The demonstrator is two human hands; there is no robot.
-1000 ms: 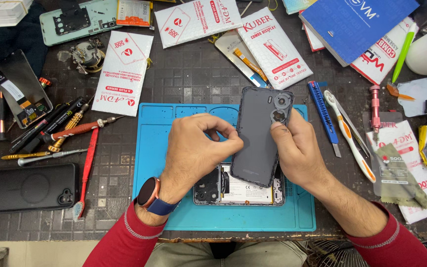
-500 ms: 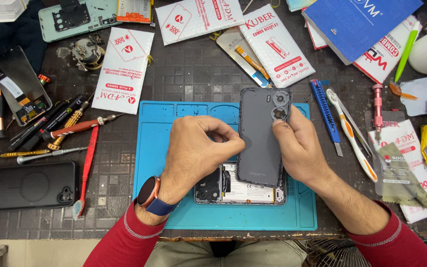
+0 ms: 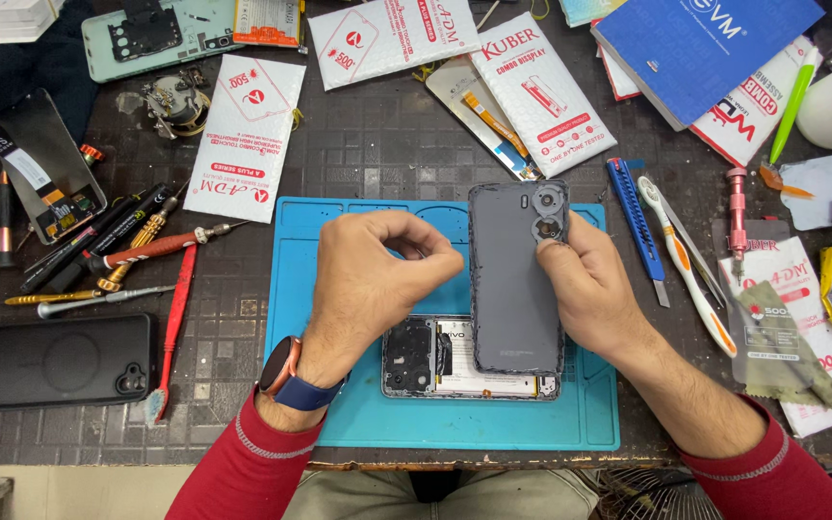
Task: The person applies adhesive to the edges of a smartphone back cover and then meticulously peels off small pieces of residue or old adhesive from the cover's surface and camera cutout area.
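Opened phone [image 3: 435, 358], internals showing, lies at near edge of blue repair mat [image 3: 358, 424]. Grey back cover [image 3: 517, 279] w/ camera cutouts stands over phone's right half. Right hand [image 3: 594, 289] grips cover's right edge, thumb by cutouts. Left hand [image 3: 373, 279] curled, fingertips pinched together just left of cover; can't tell what they pinch. Blue utility knife [image 3: 636, 227] beyond mat's right edge.

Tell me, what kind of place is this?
Most likely a phone repair bench. The right hand holds a grey phone back cover over an opened phone on a blue work mat, with screwdrivers lying to the left.
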